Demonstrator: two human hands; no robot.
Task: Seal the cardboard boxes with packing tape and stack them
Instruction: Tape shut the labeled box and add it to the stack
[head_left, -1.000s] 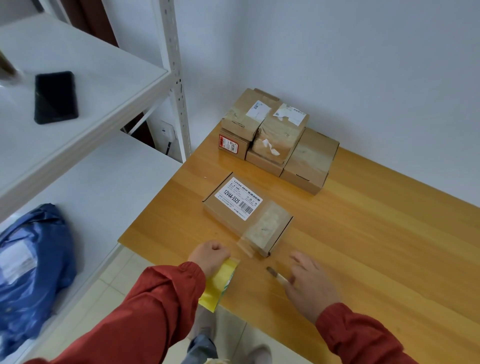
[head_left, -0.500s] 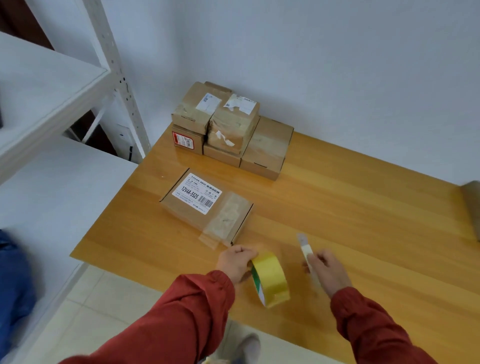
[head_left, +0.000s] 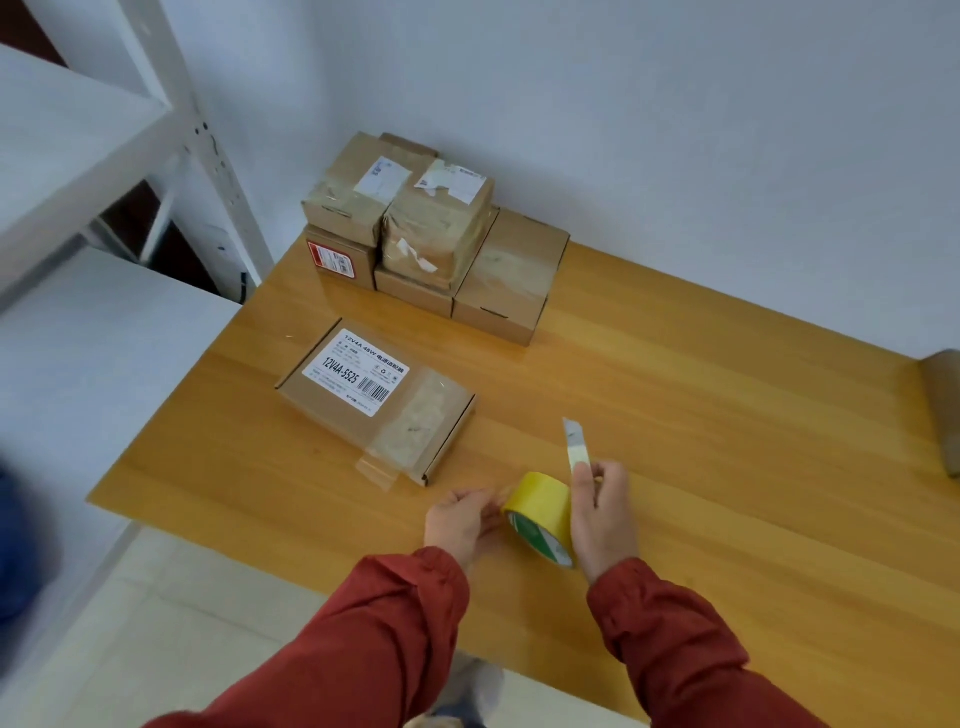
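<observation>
A flat cardboard box (head_left: 332, 405) with a white barcode label lies on the wooden table (head_left: 727, 441). Clear tape crosses its right end, and a loose tail (head_left: 376, 470) hangs off the front. Near the table's front edge, a yellow tape roll (head_left: 540, 512) stands on edge between my hands. My left hand (head_left: 462, 519) pinches the roll's left rim. My right hand (head_left: 602, 514) rests against the roll's right side and grips a utility knife (head_left: 576, 447), blade pointing up and away. Several taped boxes (head_left: 436, 234) sit stacked against the back wall.
A white metal shelf unit (head_left: 78, 156) stands left of the table, with a blurred blue bag (head_left: 15, 545) on its lower level. A brown cardboard roll (head_left: 943, 405) lies at the table's right edge. Tiled floor shows below the front edge.
The tape roll came away from the box end and moved right along the front edge. My right hand raised the knife and closed in on the roll. The view swung right.
</observation>
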